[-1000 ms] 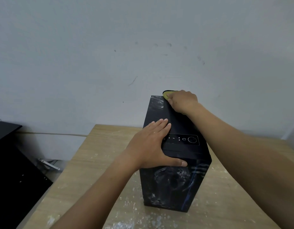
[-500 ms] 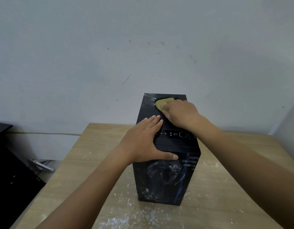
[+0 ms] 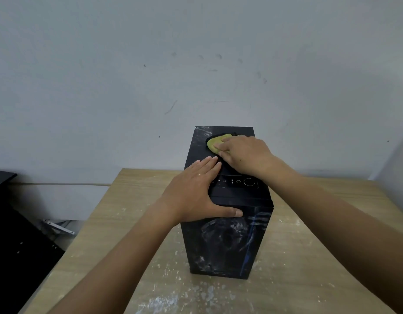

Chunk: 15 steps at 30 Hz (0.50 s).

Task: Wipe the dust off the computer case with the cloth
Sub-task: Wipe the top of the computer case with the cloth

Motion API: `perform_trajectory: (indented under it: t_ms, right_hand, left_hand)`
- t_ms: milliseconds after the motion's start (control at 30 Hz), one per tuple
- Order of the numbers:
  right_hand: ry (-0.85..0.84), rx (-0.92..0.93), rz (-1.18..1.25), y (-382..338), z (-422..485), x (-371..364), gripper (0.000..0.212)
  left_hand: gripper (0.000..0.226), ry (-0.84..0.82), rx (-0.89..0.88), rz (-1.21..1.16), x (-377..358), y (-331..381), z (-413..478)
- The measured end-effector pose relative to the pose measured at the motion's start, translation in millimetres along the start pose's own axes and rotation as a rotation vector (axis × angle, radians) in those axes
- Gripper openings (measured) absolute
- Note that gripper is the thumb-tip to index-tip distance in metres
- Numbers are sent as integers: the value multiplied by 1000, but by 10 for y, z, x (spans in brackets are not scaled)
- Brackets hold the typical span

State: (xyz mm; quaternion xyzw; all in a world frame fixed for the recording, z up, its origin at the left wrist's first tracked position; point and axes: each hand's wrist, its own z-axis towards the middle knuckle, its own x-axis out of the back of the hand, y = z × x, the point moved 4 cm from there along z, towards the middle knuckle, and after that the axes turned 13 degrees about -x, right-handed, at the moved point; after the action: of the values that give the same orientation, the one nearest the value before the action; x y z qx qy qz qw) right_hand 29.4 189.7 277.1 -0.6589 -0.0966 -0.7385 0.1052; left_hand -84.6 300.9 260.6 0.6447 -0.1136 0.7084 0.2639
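Cloth (image 3: 215,143) sits atop computer case (image 3: 240,197), pressed beneath wide grip of right hand (image 3: 245,155) (left hand (image 3: 193,189) flat alongside).

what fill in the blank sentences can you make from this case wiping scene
The right hand presses a ____ cloth onto the top of the computer case.
The left hand lies flat on the case, its ____ over the front edge.
The case stands on a ____ table.
Missing: yellow; thumb; wooden.
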Motion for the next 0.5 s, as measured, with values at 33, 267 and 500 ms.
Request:
perform_trajectory:
  t_ms: [33, 267, 500]
  right_hand:
    - [-1, -15, 1, -17, 63, 18, 34]
    - [-28, -134, -6, -114, 522, 112, 33]
    - [-60, -170, 11, -144, 688, 108, 27]
  left_hand:
    - [123, 0, -3, -1, -1, 0, 0]
    - [123, 7, -9, -8, 8, -6, 4]
    - [121, 9, -7, -20, 24, 7, -8]
